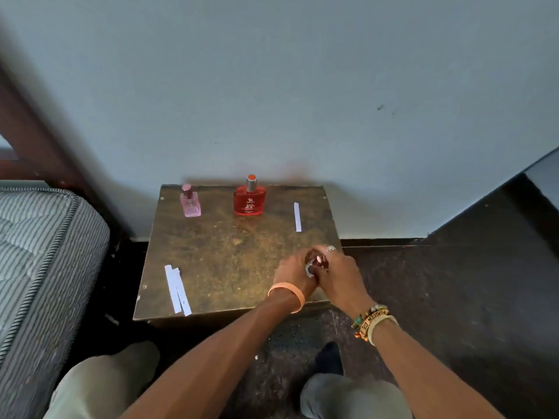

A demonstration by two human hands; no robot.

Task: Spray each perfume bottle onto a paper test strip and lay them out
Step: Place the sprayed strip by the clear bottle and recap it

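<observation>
Two paper strips (pixel 178 290) lie front-left; pink bottle (pixel 190 201) and red bottle (pixel 250 198) stand behind, one strip (pixel 297 217) far right. My left hand (pixel 295 275) and right hand (pixel 337 275) clasp what seems a dark small bottle (pixel 316 263) at the table (pixel 230 252) front edge.

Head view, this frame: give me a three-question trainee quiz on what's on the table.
1. True or false: the red perfume bottle stands upright at the far edge of the table.
2. How many paper test strips lie alone near the table's far right?
3. What are the left hand and right hand doing?

Key:
1. True.
2. One single strip; the others lie together at the near left.
3. Both close around a small dark bottle.
</observation>
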